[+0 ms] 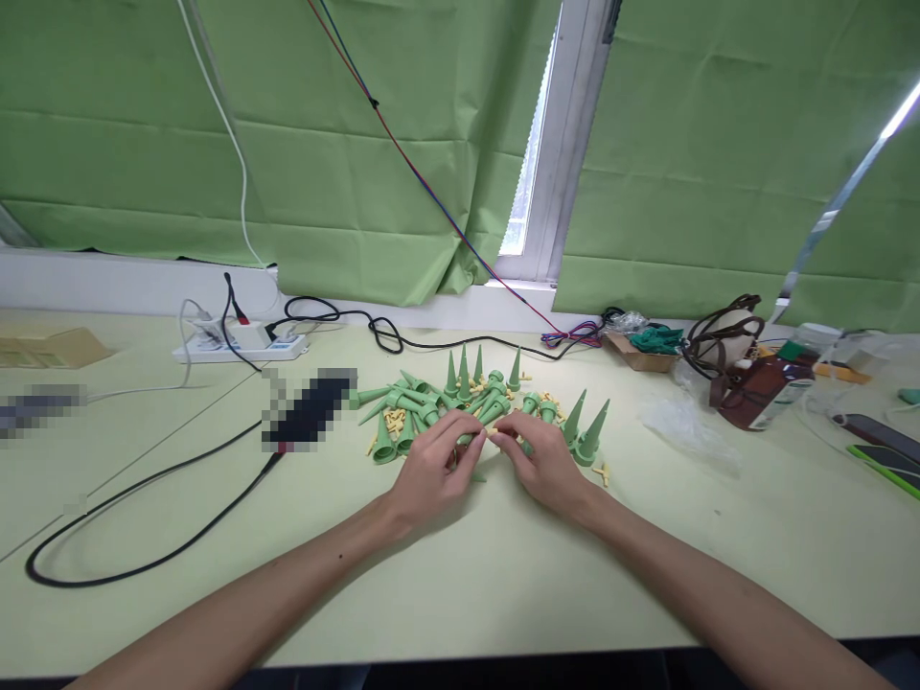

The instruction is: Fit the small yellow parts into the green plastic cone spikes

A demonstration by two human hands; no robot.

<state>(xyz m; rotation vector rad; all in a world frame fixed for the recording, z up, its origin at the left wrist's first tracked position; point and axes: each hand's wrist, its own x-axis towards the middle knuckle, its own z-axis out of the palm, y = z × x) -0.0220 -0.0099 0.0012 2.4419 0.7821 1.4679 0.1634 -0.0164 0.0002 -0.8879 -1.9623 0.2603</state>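
A heap of several green plastic cone spikes (474, 402) lies on the pale table (460, 565), mixed with small yellow connector pieces (394, 420). My left hand (435, 470) is closed around a green cone spike lying low on the table. My right hand (542, 465) pinches a small yellow piece (493, 432) at its fingertips. The two hands meet fingertip to fingertip just in front of the heap. Some cones stand upright (590, 433), others lie on their sides.
A white power strip (241, 340) with plugs and black cables (144, 522) lies at the left. A brown bag (740, 374), a cardboard tray (639, 350), clear plastic wrap (682, 426) and phones (881, 446) sit at the right. Green curtains (359, 163) hang behind.
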